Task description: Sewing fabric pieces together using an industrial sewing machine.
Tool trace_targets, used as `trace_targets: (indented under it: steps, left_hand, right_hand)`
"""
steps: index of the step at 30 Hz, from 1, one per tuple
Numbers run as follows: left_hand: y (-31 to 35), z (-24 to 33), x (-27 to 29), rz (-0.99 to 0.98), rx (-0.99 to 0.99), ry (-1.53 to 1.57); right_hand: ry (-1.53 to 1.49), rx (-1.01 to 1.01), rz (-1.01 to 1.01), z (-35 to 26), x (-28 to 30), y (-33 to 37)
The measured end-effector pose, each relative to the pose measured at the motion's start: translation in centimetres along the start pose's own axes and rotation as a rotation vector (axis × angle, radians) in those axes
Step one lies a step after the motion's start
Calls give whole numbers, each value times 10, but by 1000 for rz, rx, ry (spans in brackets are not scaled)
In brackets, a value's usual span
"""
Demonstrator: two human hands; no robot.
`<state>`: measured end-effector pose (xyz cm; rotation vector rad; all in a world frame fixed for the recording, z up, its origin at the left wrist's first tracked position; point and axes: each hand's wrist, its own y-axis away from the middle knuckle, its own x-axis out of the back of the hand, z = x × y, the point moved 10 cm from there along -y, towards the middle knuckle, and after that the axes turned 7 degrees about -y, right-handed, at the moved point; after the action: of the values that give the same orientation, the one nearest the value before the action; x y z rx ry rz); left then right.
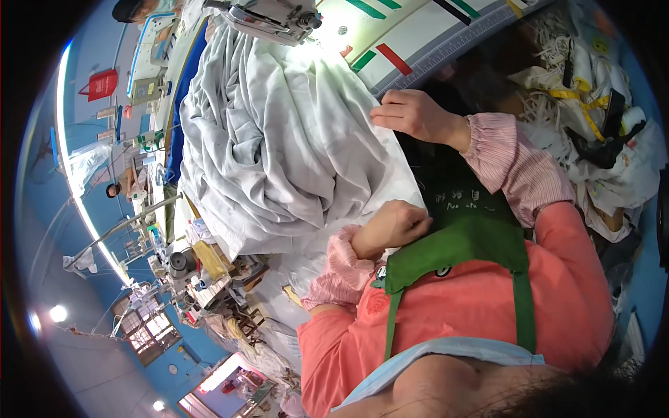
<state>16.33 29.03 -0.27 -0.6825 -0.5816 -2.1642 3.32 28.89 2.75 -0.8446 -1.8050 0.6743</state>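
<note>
A large piece of white cloth [279,139] lies bunched in deep folds, reaching from the sewing machine [272,21] down to my lap. Its straight edge runs between my two hands. My right hand [414,117] pinches that edge at the upper end, close to the table rim. Lower down, my left hand [391,226] is closed with its fingers curled at the edge of the same cloth, near the top of my green apron [456,247]. What lies under the left fingers is partly hidden. The machine's lamp brightens the cloth by its needle area.
A ruler strip [453,59] runs along the table's edge, beside red, green and black tape marks. At the right lies a heap of white scraps [592,160] with a yellow measuring tape [589,115]. More sewing machines and people stand farther left.
</note>
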Motion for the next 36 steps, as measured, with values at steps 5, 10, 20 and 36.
trace_targets:
  steps: [5, 10, 20, 36]
  left_hand:
    - [-28, -39, 134, 597, 72, -431]
    - [-49, -91, 175, 681, 107, -891]
    - [-56, -112, 202, 652, 61, -820]
    - [-67, -200, 281, 706, 121, -851]
  right_hand:
    - [-11, -69, 23, 16, 13, 7]
    - [-58, -139, 14, 20, 15, -1]
    - [-88, -237, -36, 47, 9, -23]
    - [-131, -393, -94, 124, -28, -73]
